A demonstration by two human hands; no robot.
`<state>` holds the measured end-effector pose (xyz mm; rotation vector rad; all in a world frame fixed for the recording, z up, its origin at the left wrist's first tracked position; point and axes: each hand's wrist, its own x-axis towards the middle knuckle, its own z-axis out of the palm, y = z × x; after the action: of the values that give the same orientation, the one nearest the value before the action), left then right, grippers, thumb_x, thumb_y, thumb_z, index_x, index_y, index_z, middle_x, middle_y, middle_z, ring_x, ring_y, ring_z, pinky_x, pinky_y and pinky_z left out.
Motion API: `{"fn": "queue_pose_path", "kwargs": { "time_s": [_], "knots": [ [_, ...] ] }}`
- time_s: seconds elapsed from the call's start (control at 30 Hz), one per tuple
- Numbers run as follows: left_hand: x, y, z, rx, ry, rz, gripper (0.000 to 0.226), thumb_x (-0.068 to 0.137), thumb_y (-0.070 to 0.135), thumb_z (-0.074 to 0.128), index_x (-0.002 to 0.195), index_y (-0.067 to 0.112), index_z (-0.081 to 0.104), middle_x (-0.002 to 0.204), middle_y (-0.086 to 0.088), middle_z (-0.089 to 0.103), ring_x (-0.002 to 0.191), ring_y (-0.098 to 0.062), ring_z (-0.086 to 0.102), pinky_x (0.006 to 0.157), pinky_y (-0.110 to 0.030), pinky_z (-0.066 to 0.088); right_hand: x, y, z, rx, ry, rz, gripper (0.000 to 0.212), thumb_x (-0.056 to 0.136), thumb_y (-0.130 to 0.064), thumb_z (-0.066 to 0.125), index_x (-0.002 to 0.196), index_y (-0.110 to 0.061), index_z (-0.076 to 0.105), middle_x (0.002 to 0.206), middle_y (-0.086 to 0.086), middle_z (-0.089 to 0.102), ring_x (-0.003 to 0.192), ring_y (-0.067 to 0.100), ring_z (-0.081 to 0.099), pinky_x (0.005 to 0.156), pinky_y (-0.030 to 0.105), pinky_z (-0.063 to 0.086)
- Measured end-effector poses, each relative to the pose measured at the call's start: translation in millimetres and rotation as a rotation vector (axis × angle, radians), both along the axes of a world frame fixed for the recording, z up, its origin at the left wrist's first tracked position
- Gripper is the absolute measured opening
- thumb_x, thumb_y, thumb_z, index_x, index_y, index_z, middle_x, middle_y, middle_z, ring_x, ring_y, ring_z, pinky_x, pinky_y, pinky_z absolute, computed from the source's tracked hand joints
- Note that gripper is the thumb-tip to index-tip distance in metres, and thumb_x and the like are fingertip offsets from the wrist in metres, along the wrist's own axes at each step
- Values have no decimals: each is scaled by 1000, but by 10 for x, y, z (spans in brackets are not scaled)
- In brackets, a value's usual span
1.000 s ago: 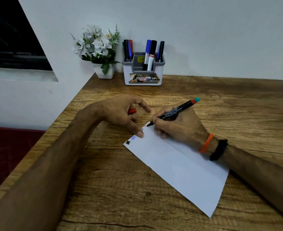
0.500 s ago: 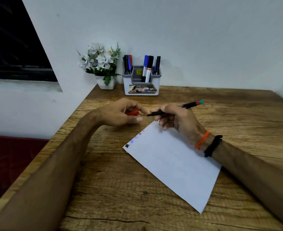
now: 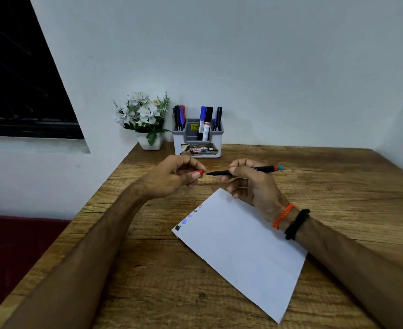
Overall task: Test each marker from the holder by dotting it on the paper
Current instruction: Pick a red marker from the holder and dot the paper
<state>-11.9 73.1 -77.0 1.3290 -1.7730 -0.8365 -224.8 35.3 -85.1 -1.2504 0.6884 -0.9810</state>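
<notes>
In the head view, a slim black marker [image 3: 243, 170] with a red band and a teal end is held level above the wooden table [image 3: 326, 176], pinched between the thumb and curled fingers of the right hand [image 3: 252, 184], its bare dark tip pointed toward the left hand [image 3: 172, 176]. A red cap [image 3: 199, 173] is gripped in the curled fingers of the left hand, its open end faced toward the marker tip and kept just apart from it. Pale lettering is printed along the marker barrel near the right thumb, too small to be read. An orange thread band [image 3: 282, 216] and a black band [image 3: 296, 224] are worn on the right wrist. Below and between the hands a white sheet of paper [image 3: 241, 248] is laid at an angle on the table, and along its edge nearest the left forearm a row of small test marks [image 3: 188, 218] is seen: black, blue, dark and red. Beyond the hands, against the pale wall, a white and grey holder [image 3: 199, 141] is stood with several more markers upright in its compartments, blue, black and red caps among them. Just beside it, beyond the left hand, a white pot of white flowers [image 3: 146, 119] is placed at the table's far corner. Further out past the left arm a dark window [image 3: 22, 74] is set in the wall, and a dark red surface [image 3: 12, 236] is seen below the table edge.
</notes>
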Motion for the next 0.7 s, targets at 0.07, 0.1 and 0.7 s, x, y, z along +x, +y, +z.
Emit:
{"fn": "queue_pose_path", "kwargs": {
  "time_s": [0.07,0.1,0.7],
  "knots": [
    [-11,-5,-1,-4,5,-4,17,94,-1,53,109,-2,61,89,-12,63,70,-6,60,69,-20,53,7,-4,-5,-17,1,5,16,93,-1,55,80,-11,57,69,10,71,45,13,58,43,22,42],
    [-13,-7,-2,-7,-3,-6,17,93,0,54,109,-1,62,87,-10,63,70,-6,60,69,-21,52,14,-6,-12,-30,8,3,16,93,-1,56,81,-11,57,70,10,72,45,13,58,43,22,42],
    [-19,2,31,-96,62,32,16,92,6,57,103,-3,64,75,6,68,66,-4,60,63,-20,51,3,-66,-96,-131,52,19,15,93,-7,62,101,-4,74,78,8,75,44,9,52,43,16,41]
  ]
}}
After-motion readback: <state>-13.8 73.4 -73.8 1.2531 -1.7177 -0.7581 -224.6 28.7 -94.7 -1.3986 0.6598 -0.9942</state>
